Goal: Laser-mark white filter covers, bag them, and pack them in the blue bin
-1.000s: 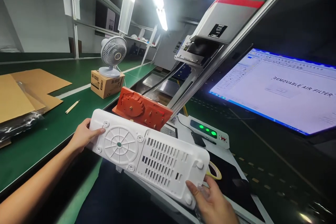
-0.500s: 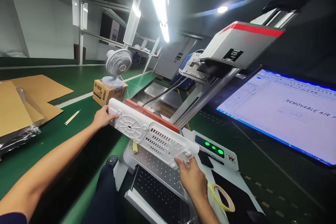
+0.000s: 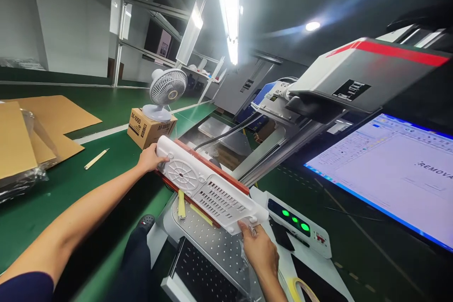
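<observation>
A long white plastic panel [image 3: 208, 188] with a round spoked grille and rows of slots is held tilted by its two ends. My left hand [image 3: 151, 158] grips the upper left end, thumb on the face. My right hand [image 3: 260, 245] pinches the lower right end, where some clear film shows. Behind the panel lies a reddish-brown block [image 3: 226, 178], its edges showing above and below. Under them is a perforated metal plate [image 3: 208, 233] with yellow strips [image 3: 181, 204] on it.
A marking machine head [image 3: 354, 75] overhangs at the right, beside a monitor [image 3: 396, 170]. A control box with green lights [image 3: 295, 219] and a tape roll [image 3: 300, 290] sit right. A fan [image 3: 168, 89] stands on a carton [image 3: 148, 130]; cardboard [image 3: 67, 118] and a cutter [image 3: 96, 159] lie left.
The view has shifted. Both hands have brought the panel lower against the reddish-brown block, whose lower edge now shows beneath it.
</observation>
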Available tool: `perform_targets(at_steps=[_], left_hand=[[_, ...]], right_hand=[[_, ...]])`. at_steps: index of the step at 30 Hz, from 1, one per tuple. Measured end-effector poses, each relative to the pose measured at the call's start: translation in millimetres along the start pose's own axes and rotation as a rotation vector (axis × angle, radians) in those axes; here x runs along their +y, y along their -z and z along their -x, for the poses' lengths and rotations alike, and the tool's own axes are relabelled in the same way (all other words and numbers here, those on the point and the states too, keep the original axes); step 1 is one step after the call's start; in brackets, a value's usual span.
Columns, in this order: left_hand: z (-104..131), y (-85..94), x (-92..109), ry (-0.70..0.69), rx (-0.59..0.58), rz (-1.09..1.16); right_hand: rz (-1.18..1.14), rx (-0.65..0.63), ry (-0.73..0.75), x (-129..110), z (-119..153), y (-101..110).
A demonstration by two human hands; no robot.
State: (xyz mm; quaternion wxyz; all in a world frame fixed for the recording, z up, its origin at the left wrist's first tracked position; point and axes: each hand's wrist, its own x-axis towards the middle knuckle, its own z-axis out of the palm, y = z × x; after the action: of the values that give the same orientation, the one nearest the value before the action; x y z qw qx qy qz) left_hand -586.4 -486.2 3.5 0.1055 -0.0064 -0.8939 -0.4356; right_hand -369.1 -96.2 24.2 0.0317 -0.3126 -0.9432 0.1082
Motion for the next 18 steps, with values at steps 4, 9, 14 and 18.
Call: perform_targets(at_steps=[4,9,14,18], left_hand=[[-6,-4.8,3,0.001,0.002,0.004],[-9,-7.9,9,0.011,0.006,-0.002],[-7,-8.9,10,0.010,0.006,-0.020],[-6,-8.5,10,-0.005,0.008,-0.052]], right_hand=[[-0.013,-0.003,0.003,2,-10,-2],[-0.020,0.005,0.014,4,-21,-2],[-0.026,0.038,0.034,4,-31,-4],[-0.030,0.052,0.039,6,-37,-4]])
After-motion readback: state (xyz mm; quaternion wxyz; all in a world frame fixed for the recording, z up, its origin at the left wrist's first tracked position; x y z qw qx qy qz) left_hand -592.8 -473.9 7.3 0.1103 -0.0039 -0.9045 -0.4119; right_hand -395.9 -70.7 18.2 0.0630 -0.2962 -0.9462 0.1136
